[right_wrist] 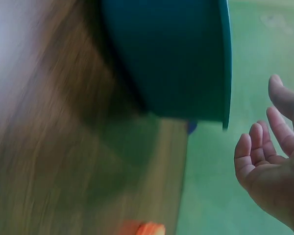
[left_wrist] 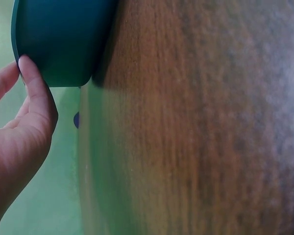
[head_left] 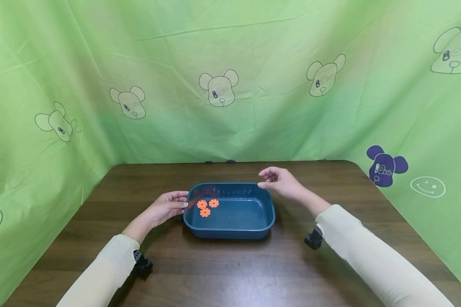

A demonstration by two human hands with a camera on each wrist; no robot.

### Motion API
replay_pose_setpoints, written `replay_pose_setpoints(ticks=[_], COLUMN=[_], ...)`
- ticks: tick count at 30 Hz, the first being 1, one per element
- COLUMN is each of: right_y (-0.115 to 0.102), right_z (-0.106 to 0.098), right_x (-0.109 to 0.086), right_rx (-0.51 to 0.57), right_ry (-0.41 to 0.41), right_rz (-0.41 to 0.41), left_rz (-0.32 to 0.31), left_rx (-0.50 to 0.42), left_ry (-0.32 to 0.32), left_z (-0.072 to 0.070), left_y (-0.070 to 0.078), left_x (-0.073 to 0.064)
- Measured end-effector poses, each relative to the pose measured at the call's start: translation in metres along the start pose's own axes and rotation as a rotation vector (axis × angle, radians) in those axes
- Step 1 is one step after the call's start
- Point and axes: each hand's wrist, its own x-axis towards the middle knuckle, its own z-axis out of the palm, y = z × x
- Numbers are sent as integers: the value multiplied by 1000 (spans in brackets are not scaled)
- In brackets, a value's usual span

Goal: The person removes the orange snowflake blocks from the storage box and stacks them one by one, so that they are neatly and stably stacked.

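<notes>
From my end, the green fabric backdrop [head_left: 253, 132] is the biggest thing, creased, printed with mouse heads [head_left: 221, 97] and hanging behind and beside the work. Below it, the brown wood-grain table [head_left: 223, 277] has rounded far corners and a dull sheen on its near part. The blue container [head_left: 230, 234] rests on that surface, between the 2 hands. At its left end, the left hand [head_left: 163, 209] pinches the rim between thumb and fingers; I judge a light hold right, firm enough to steady the wall without tipping it. The right hand [head_left: 286, 183] holds nothing I can see, its fingers loosely bent near the far right corner; I'd want any touch there gentle and level with the left. The 3 orange pieces [head_left: 202, 204] lie inside, bunched leftward, and could slide if tilted. I cannot identify an orange sliver [right_wrist: 151, 228] low in the right wrist view.
</notes>
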Motion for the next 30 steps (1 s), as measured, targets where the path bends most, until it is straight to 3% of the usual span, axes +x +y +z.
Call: replay_pose_setpoints(ticks=[14, 23, 30], right_y=[-35, -44, -45], right_z=[51, 84, 104], right_x=[15, 23, 33], right_rx=[-2, 13, -15], right_ry=[-114, -207, -230], right_rz=[-1, -11, -27], left_rz=[-3, -3, 3], left_rx=[10, 3, -4], left_ry=[3, 5, -6], left_z=[-1, 0, -3], left_y=[-1, -1, -1], left_x=[0, 2, 1])
